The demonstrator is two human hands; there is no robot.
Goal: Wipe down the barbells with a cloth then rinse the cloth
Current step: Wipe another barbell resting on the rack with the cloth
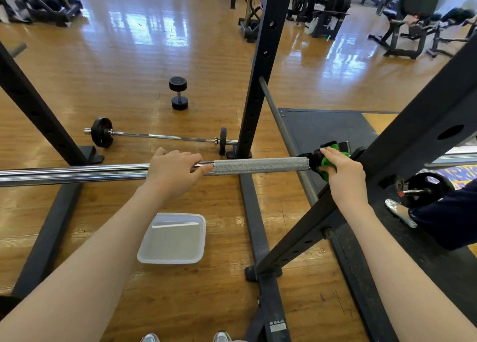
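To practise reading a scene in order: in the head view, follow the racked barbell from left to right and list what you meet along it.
Smooth chrome shaft → left hand gripping the bar → knurled grey section → green cloth held by the right hand → black rack upright.

Barbell [77, 172] polished chrome with rough knurled grip; cloth [329, 161] fuzzy green; floor [129, 65] glossy wood

floor [124, 65]: glossy wood planks
mat [327, 130]: black, right side
tub [172, 238]: white, near feet
dumbbell [178, 93]: upright on end
barbell [165, 136]: plated, lying behind rack base [44, 241]
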